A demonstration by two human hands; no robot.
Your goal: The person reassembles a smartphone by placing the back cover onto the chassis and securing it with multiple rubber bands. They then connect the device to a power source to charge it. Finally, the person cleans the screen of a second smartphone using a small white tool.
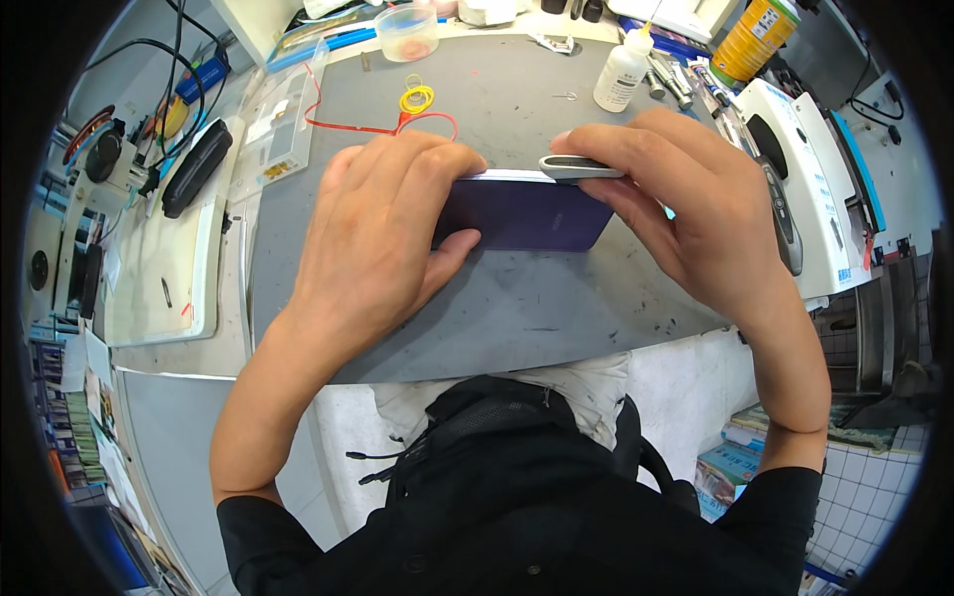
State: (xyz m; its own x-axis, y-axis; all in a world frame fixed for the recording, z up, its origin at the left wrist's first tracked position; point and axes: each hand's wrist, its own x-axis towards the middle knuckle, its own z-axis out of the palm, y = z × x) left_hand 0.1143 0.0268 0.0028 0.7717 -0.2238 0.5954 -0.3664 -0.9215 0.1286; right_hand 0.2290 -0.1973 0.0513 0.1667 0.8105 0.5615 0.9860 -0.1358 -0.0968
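Observation:
A dark purple phone [532, 217] is tilted up on its long edge above the grey mat, its flat back toward me. My left hand [373, 223] grips its left end, thumb on the back and fingers over the upper edge. In my right hand [696, 194] is a small grey, rounded pry tool [579, 169], pinched between thumb and fingers. The tool lies against the upper edge near the phone's right corner. Whether its tip enters the seam cannot be seen, and the phone's far face is hidden.
Beyond my hands on the grey mat [497, 318] lie a coiled yellow and red wire [415, 97], a clear tub [406, 35] and a white dropper bottle [621, 74]. A white machine [795, 149] stands right, beside a yellow can [755, 40]. Left is a clear parts box [283, 139].

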